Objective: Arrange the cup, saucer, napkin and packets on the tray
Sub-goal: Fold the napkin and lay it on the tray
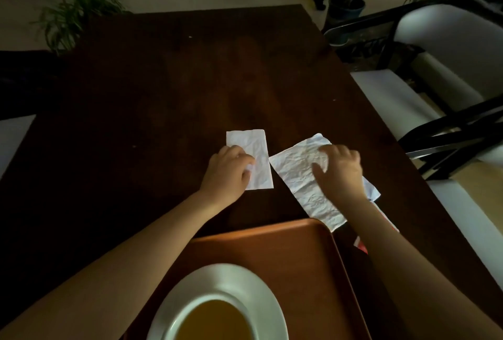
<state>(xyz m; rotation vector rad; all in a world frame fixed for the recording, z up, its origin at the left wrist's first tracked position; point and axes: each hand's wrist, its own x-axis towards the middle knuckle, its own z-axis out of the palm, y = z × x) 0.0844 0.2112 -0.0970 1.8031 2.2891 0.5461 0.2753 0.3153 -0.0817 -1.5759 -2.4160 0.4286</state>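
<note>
An orange tray (304, 252) lies at the near edge of the dark table. On it a white saucer (245, 288) carries a cup of amber liquid (215, 320). Beyond the tray lie two white napkins. The folded left napkin (258, 157) has my left hand (227, 170) resting on its left edge, fingertips pressing it. The larger crumpled right napkin (299, 176) lies at an angle, and my right hand (340, 170) pinches its upper part. Red and white packets (362, 247) peek out beside my right forearm, mostly hidden.
The dark wooden table (163, 94) stretches far ahead. Black-framed chairs with white cushions (449, 48) stand along the right side. Potted plants (73, 12) sit on the floor beyond the table's far edge.
</note>
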